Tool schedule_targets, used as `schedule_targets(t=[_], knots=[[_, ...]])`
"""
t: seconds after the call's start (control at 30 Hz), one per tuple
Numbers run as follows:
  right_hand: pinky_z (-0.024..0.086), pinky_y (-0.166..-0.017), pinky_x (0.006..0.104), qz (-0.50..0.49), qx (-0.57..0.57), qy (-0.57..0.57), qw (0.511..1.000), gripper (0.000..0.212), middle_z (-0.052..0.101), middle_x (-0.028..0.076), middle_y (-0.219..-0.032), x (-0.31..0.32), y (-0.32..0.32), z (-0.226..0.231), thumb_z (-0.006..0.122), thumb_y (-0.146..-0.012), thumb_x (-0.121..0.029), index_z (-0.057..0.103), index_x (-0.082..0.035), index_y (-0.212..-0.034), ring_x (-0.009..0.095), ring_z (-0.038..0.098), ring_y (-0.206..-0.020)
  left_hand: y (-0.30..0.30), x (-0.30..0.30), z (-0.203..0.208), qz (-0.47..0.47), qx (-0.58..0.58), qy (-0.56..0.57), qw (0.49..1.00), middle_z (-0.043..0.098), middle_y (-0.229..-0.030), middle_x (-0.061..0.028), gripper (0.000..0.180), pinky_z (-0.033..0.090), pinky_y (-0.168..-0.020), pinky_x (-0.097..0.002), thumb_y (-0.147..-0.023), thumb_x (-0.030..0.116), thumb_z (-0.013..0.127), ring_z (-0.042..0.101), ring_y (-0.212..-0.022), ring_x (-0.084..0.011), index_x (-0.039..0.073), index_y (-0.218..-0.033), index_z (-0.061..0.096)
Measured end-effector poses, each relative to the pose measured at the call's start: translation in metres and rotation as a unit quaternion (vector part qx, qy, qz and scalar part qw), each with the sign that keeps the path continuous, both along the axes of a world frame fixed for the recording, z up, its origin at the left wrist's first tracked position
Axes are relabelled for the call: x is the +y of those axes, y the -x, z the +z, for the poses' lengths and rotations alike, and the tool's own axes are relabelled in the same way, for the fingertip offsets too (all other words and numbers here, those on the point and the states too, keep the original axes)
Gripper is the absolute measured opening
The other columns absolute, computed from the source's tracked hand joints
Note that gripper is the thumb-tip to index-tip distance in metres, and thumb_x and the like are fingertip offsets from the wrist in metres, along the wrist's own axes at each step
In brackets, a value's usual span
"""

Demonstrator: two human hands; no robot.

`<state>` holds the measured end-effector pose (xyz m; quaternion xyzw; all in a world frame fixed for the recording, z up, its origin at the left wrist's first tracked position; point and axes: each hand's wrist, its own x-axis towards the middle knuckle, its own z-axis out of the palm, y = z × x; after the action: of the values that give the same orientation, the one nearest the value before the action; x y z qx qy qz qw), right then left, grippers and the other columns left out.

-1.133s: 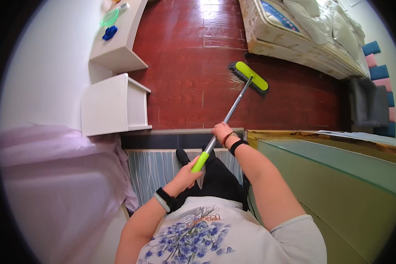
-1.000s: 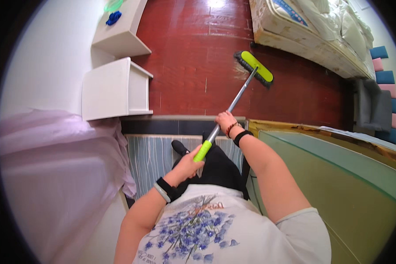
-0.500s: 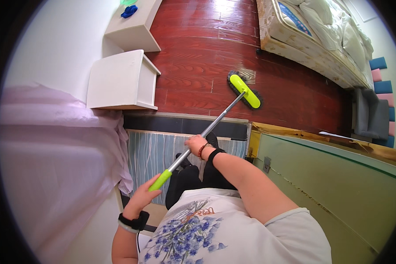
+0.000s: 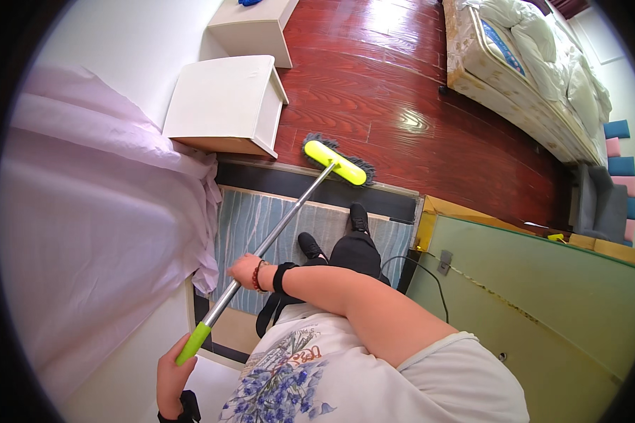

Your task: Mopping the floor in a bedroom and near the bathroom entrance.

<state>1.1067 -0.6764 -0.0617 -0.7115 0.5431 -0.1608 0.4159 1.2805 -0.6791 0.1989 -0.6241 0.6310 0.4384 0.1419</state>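
Observation:
A mop with a silver pole, a lime-green grip and a lime-green head plate slants across the view. Its dark grey fringed pad rests on the red wood floor, right by the dark threshold strip. At the lower left, my left hand is closed around the green grip. Farther up the pole, my right hand wraps the silver metal, with a beaded bracelet and a black band at that wrist.
A blue-grey striped mat lies under my black shoes. White cabinet stands at the left beside a pale pink curtain. A green glass-topped counter borders the right. A bed and a grey chair are at the far right.
The mop head has come nearer and to the left, from the open floor to the threshold. Both hands have moved down and left along with the pole, still gripping it.

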Motion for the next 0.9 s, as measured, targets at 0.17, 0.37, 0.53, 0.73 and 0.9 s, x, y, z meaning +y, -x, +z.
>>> schedule_targets(t=[0.17,0.37,0.53,0.73,0.9], knots=[[0.04,-0.072,0.0377,-0.009,-0.032,0.013,0.999,0.013,0.057,0.01,-0.071,-0.015,0.014,0.002,0.057,-0.066,-0.011,0.056,-0.01,-0.079,0.028,0.056,-0.075,0.013,-0.005,0.015,-0.072,-0.007,0.083,0.994,0.061,-0.09,-0.0127,0.05,0.043,-0.068,-0.0223,-0.061,-0.001,0.063,0.055,-0.073,-0.0114,0.002,-0.11,0.051],[0.04,-0.071,0.0377,-0.071,-0.015,0.057,0.996,0.009,0.056,0.011,-0.067,-0.009,0.053,-0.004,0.056,-0.063,-0.009,0.054,-0.008,-0.071,0.029,0.055,-0.072,0.064,-0.026,0.023,-0.113,-0.01,0.03,0.993,0.061,-0.085,-0.014,0.051,0.043,-0.065,-0.0224,-0.061,0.0,0.064,0.054,-0.069,-0.0101,0.002,-0.11,0.051],[0.039,-0.075,0.038,-0.117,0.001,0.044,0.992,0.011,0.059,0.012,-0.076,0.006,0.104,-0.003,0.051,-0.067,-0.007,0.057,-0.008,-0.075,0.028,0.056,-0.08,0.105,-0.038,0.013,-0.213,0.002,0.019,0.977,0.059,-0.078,-0.0163,0.054,0.043,-0.062,-0.0243,-0.06,0.003,0.065,0.056,-0.062,-0.0179,0.006,-0.112,0.049],[0.041,-0.068,0.0383,-0.22,0.039,0.069,0.972,0.008,0.055,0.011,-0.068,0.052,0.189,-0.03,0.054,-0.061,-0.003,0.053,-0.006,-0.069,0.03,0.055,-0.073,0.175,-0.036,-0.032,-0.33,0.063,0.063,0.94,0.057,-0.077,-0.0186,0.049,0.044,-0.062,-0.0332,-0.064,0.012,0.063,0.056,-0.068,-0.0323,0.015,-0.112,0.05],[0.043,-0.069,0.0391,-0.284,0.074,0.063,0.954,0.01,0.056,0.012,-0.07,0.097,0.26,-0.067,0.055,-0.062,-0.004,0.056,-0.007,-0.072,0.03,0.054,-0.076,0.24,-0.027,-0.077,-0.393,0.072,0.029,0.916,0.057,-0.075,-0.0159,0.048,0.043,-0.061,-0.0375,-0.068,0.015,0.06,0.056,-0.068,-0.0314,0.017,-0.114,0.048]])
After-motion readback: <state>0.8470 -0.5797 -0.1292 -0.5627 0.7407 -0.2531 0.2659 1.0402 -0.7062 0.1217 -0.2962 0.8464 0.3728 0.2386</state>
